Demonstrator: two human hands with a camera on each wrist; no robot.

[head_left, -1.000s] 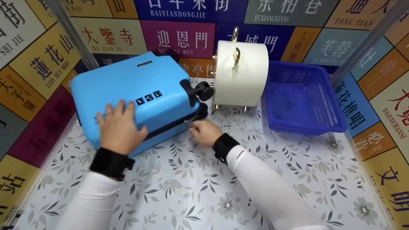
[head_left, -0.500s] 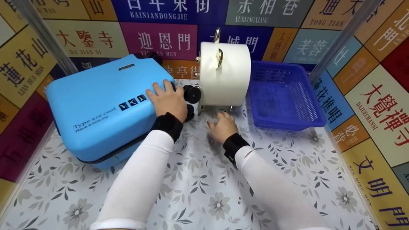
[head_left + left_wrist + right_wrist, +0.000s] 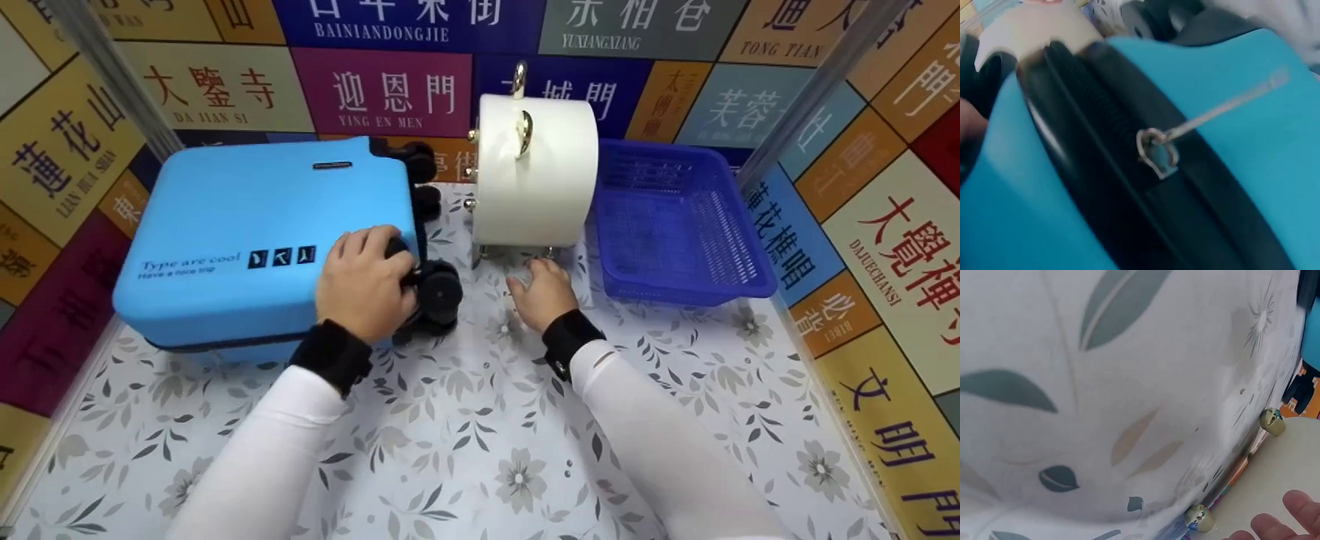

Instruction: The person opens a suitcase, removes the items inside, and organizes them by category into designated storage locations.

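A light blue suitcase lies on its side at the left, black wheels pointing right. My left hand grips its near right corner by the wheels, fingers bent over the black corner guard. In the left wrist view, the suitcase's black zipper seam shows with a metal zipper pull. My right hand is held with loose fingers near the front foot of a white drum-shaped object with gold-coloured fittings. It holds nothing; whether it touches that object I cannot tell.
A blue plastic basket stands right of the white drum. Leaf-patterned cloth covers the tabletop. Printed sign panels enclose the back and sides, with clear corner posts at both back corners.
My left hand has slid from the suitcase's top face to its wheeled corner, and the suitcase has turned. My right hand has left the suitcase's edge and moved right toward the white drum.
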